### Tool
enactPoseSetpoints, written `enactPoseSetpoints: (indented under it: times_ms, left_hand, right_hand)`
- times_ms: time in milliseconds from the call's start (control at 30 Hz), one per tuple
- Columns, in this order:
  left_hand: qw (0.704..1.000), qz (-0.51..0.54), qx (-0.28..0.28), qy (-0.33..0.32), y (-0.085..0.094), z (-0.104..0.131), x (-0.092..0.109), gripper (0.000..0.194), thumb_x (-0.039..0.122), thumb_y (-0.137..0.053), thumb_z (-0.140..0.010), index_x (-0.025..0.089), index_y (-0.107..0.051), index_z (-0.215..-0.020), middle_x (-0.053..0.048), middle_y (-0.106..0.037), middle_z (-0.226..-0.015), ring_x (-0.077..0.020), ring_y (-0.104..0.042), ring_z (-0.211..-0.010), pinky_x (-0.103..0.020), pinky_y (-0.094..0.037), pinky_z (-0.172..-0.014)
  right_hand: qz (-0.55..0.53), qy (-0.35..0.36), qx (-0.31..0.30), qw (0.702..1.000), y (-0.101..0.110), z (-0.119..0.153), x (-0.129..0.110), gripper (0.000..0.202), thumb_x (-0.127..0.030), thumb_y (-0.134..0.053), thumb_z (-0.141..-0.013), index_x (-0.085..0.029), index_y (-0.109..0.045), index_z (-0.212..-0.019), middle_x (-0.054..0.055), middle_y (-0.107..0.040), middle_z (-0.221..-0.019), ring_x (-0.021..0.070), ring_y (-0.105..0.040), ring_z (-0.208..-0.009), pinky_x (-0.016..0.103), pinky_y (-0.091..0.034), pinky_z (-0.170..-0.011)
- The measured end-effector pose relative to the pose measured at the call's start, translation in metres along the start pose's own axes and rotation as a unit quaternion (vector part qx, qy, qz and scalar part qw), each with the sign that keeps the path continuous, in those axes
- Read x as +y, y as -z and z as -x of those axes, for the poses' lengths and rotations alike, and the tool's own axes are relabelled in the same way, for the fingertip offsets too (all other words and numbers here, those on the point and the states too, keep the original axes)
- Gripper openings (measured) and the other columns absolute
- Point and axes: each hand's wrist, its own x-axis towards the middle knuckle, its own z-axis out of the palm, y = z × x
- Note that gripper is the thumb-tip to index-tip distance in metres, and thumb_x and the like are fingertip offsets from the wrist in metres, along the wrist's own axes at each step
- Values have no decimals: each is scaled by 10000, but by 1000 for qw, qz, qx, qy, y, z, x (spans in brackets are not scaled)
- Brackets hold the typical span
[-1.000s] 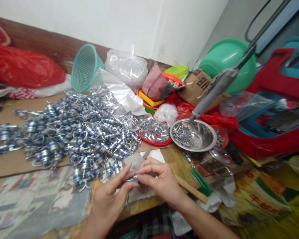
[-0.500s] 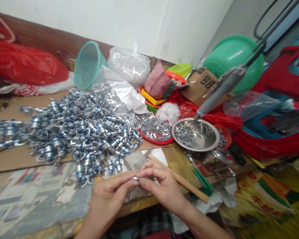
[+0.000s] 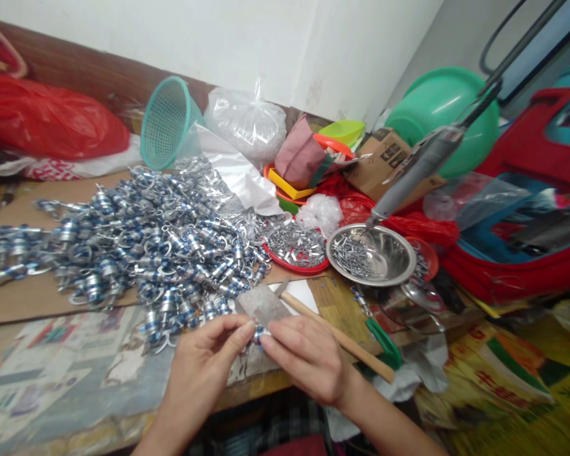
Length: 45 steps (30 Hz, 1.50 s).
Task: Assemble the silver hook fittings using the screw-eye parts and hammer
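Between my fingertips is a small silver-and-blue metal fitting [image 3: 258, 334], partly covered by the fingers. My left hand [image 3: 208, 358] pinches it from the left with thumb and forefinger. From the other side, the closed fingers of my right hand [image 3: 311, 356] grip its right end. Just behind the hands lies a grey metal block [image 3: 262, 305]. A hammer's wooden handle [image 3: 342, 339] slants past my right hand. To the left spreads a large pile of similar silver-and-blue fittings [image 3: 171, 253] with rings and hooks.
A red plate [image 3: 308, 268] heaped with small silver pieces and a steel bowl [image 3: 399, 269] of thin pins stand behind the hammer. Above the bowl hangs a grey power tool [image 3: 415, 168]. A teal basket [image 3: 166, 123] and a clear plastic bag [image 3: 247, 123] are along the wall.
My fingers have shifted around the fitting, so its blue-banded body now shows between them. My right hand has turned, its back facing up more, and sits slightly further right.
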Motion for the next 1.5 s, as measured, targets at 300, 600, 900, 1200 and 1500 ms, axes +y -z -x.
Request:
enactPoseSetpoints:
  times_ms: [300,600,900,1200,1500]
  left_hand:
    - [1000,-8,3,-20,-1,3,-1,151,345,-608,-707,219,-690,-726,10,-719,-738,-168,-627,-687,-227,-470,-643]
    - [1000,-11,-25,-13,2,3,0,175,355,-597,-713,213,-696,-736,8,-714,-726,-170,-615,-685,-223,-457,-617]
    - [974,202,-29,99,-8,7,-9,490,307,-699,-622,205,-533,-1072,-10,-689,-788,-164,-636,-757,-254,-500,-696]
    - [960,226,-112,118,-4,-7,-14,581,278,-681,-645,232,-389,-1146,-2,-647,-795,-173,-634,-777,-274,-499,-693]
    - [941,252,-175,141,1,-21,-16,563,197,-704,-602,234,-390,-1068,30,-607,-724,-171,-636,-695,-306,-476,-668]
  right_hand:
    - [10,12,-15,1000,-2,3,-3,247,-72,-445,-827,-50,-563,-1043,148,-663,-926,217,-610,-870,334,-519,-687]
    - [-37,-76,44,995,-6,4,-10,305,-34,-442,-795,-137,-590,-1041,99,-666,-906,165,-615,-822,279,-521,-663]
    - [-184,-296,-3,937,-11,1,-13,143,-197,-610,-748,-193,-702,-857,40,-658,-768,123,-609,-663,204,-496,-588]
    - [123,-460,-226,849,-7,-10,128,233,-136,-464,-845,-167,-630,-1006,101,-624,-1035,207,-551,-1009,331,-410,-872]
    - [101,-490,-282,819,-30,-4,174,222,-251,-557,-816,-131,-582,-1001,86,-586,-1040,207,-552,-966,397,-435,-842]
